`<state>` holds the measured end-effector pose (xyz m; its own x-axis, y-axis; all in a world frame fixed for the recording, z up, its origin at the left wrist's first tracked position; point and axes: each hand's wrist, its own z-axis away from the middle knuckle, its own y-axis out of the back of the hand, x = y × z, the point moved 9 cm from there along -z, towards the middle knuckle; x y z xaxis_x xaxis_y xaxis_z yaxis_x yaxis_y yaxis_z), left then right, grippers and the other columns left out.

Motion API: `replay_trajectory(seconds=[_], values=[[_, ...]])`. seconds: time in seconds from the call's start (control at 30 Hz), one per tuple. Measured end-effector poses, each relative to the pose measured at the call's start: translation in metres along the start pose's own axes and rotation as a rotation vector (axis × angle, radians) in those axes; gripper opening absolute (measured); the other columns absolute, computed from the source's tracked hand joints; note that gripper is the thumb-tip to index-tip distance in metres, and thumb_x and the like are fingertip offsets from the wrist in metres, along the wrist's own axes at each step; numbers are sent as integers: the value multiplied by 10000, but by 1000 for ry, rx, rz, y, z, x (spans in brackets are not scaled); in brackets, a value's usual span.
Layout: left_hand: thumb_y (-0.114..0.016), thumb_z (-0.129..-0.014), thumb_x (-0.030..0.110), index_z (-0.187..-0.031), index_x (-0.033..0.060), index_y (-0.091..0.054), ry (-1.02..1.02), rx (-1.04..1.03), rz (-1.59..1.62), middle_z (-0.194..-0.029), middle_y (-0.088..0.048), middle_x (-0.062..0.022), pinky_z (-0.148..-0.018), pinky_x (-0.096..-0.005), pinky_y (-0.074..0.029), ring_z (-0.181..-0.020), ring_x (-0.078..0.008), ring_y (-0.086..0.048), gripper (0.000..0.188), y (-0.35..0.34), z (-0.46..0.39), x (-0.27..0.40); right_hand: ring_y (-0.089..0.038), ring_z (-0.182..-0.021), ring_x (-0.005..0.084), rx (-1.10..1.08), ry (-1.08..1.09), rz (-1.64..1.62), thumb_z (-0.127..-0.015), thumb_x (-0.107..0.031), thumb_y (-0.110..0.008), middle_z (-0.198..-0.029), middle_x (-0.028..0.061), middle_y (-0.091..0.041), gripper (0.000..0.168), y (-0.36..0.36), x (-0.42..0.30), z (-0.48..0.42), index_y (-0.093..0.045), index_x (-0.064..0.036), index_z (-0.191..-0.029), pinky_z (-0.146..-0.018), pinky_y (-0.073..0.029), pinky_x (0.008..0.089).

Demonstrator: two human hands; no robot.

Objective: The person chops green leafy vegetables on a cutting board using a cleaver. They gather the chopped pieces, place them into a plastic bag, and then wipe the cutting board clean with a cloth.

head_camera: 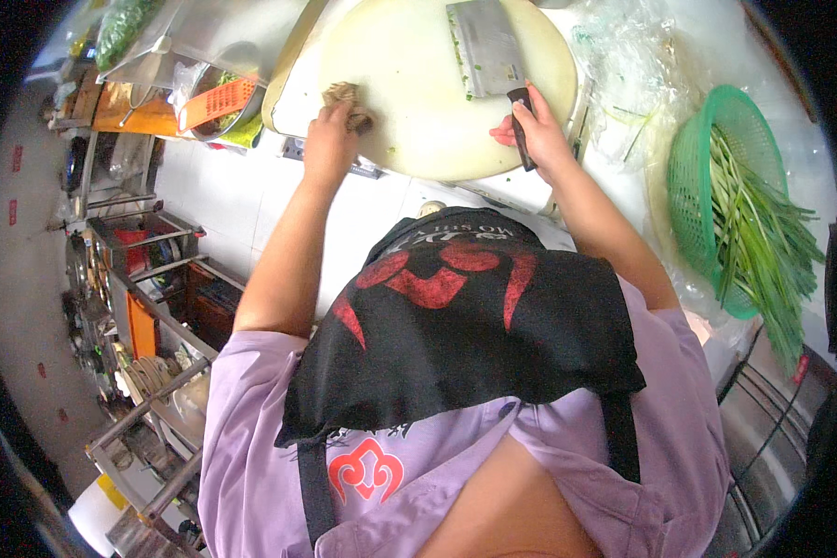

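A large round cutting board (418,104) lies before me, pale and slightly stained. My left hand (331,136) is at its left edge, fingers closed over a crumpled brownish wad (345,94); I cannot tell whether this is a rag or a scrubber. My right hand (547,139) grips the black handle of a Chinese cleaver (487,52), its index finger extended along the handle. The broad blade is over the board's right part, pointing away from me. Bits of chopped green cling along the blade's left edge, and a few specks dot the board.
To the right, a green plastic basket (683,174) holds long green leafy stalks (746,223) that overhang its rim. Crumpled clear plastic (621,63) covers the counter beside the board. At left are an orange grater (220,104) on a metal bowl (254,111) and a metal rack (174,328).
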<state>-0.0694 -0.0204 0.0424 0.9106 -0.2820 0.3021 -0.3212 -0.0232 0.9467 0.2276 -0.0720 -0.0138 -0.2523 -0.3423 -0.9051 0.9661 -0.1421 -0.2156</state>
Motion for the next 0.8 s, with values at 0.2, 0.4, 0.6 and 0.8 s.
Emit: replay_trajectory(seconds=[0.2, 0.4, 0.6, 0.8], values=[[-496, -762, 26, -1171, 12, -571, 174, -128, 403, -1114, -582, -241, -923, -380, -445, -1034, -338, -589, 416, -17, 12, 55, -657, -796, 266, 0, 8, -9, -982, -195, -437, -806, 117, -586, 613, 3, 0, 3, -79, -121, -1474, -706, -553, 332], [-449, -814, -27, -1221, 72, -560, 84, -76, 384, -1070, -634, -193, -787, -379, -523, -897, -315, -642, 434, 6, -87, 21, -664, -780, 268, -3, 11, -12, -979, -196, -444, -801, 111, -590, 615, 4, 1, 0, -88, -129, -1475, -698, -558, 327], [-454, -833, 35, -1221, 122, -573, -62, -401, 320, -1017, -637, -205, -803, -381, -491, -871, -320, -621, 415, -42, -58, 65, -655, -734, 236, 28, 31, -123, -975, -184, -446, -798, 96, -582, 591, 18, -11, 26, -132, -154, -1475, -676, -559, 325], [-413, -852, 6, -1238, -24, -504, 43, -110, 943, -1145, -598, -139, -921, -288, -431, -1060, -190, -559, 398, 21, -19, 27, -522, -553, 130, 56, 52, 72, -965, -151, -446, -759, 53, -549, 568, 94, -6, 98, -190, -177, -1472, -549, -490, 275]])
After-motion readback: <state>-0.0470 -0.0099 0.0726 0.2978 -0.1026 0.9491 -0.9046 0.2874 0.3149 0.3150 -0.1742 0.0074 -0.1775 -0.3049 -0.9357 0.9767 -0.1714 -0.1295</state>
